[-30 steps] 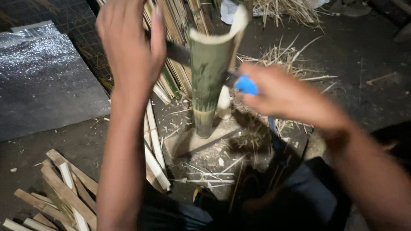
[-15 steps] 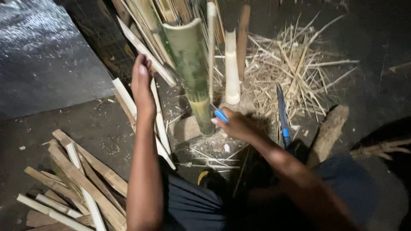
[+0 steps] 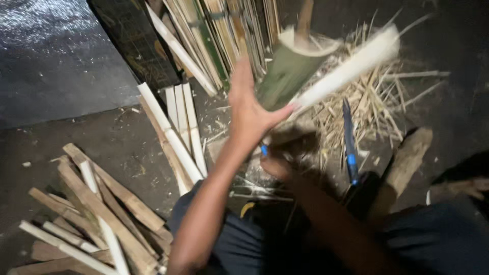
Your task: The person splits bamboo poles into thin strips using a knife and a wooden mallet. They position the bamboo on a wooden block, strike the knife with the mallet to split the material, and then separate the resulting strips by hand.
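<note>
Bamboo section [image 3: 286, 76] tilted at left hand [image 3: 249, 114]; touching.

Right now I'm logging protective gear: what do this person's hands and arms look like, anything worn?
Both arms are bare to above the elbow. The left hand and right hand show no gloves, rings, watch or bands. The motion-blurred right hand is harder to judge.

One head-worn camera looks steeply down, close over the hands [image 3: 254, 114] and ground [image 3: 76, 137].
</note>
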